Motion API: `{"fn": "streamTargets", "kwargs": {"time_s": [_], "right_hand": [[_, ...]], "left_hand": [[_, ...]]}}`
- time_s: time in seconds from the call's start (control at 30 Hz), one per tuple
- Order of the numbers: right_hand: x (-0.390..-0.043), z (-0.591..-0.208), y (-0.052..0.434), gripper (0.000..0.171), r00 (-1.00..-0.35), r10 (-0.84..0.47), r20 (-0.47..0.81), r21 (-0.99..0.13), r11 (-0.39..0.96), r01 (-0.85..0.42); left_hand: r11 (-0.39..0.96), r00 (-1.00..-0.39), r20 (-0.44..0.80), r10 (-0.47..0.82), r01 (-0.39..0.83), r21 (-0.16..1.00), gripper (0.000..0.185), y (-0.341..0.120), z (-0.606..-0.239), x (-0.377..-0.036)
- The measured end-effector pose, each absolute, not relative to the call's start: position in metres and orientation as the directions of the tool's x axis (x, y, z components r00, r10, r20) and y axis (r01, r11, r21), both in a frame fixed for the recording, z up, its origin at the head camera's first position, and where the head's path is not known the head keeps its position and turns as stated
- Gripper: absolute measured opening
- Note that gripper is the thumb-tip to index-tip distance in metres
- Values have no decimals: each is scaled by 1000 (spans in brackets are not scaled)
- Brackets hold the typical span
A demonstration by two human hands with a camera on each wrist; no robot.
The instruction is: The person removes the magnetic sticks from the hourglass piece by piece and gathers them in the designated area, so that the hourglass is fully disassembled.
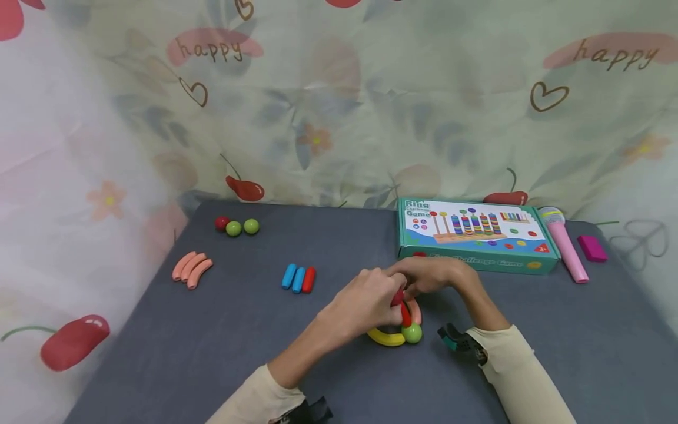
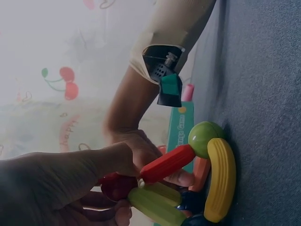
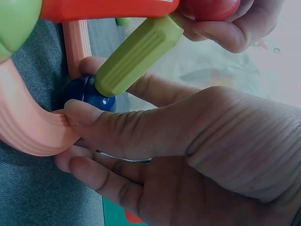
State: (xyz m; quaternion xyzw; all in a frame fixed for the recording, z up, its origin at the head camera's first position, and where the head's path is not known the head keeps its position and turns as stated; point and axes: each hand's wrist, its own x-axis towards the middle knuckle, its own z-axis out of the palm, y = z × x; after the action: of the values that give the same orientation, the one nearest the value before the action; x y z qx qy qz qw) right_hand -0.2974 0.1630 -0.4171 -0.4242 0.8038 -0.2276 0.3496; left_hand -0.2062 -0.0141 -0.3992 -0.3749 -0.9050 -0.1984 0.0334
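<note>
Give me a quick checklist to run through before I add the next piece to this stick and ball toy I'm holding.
1. Left hand has a firm grip on the red ball: ok, fingers curl round it.
2. Right hand steadies the blue ball: ok, thumb and fingers pinch it.
3. Green stick seated on the blue ball: ok, its end touches it.
4. Red stick joined to the green ball: ok, they meet.
5. Yellow curved piece resting flat on the table: cannot tell.
6. Spare sticks within reach: ok, they lie left of the hands.
</note>
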Motion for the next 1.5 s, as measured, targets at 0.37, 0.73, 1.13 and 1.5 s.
{"fn": "streamTargets", "kwargs": {"time_s": [0.37, 0.73, 1.13, 1.5], "right_hand": [[-297, -419, 162, 39, -394, -831, -392, -680, 550, -485], [-295, -418, 164, 17, -460, -780, -425, -639, 618, -458], [-293, -419, 162, 31, -406, -815, -413, -690, 571, -444], [-293, -419, 164, 32, -400, -835, -378, -690, 542, -479]], "left_hand": [[635, -722, 151, 675, 673, 379, 15, -17, -394, -201], [639, -767, 140, 626, 608, 472, 13, -29, -384, -207], [651, -762, 27, 648, 571, 501, 20, -81, -364, -220], [642, -728, -115, 675, 505, 577, 20, -180, -389, -268]]}}
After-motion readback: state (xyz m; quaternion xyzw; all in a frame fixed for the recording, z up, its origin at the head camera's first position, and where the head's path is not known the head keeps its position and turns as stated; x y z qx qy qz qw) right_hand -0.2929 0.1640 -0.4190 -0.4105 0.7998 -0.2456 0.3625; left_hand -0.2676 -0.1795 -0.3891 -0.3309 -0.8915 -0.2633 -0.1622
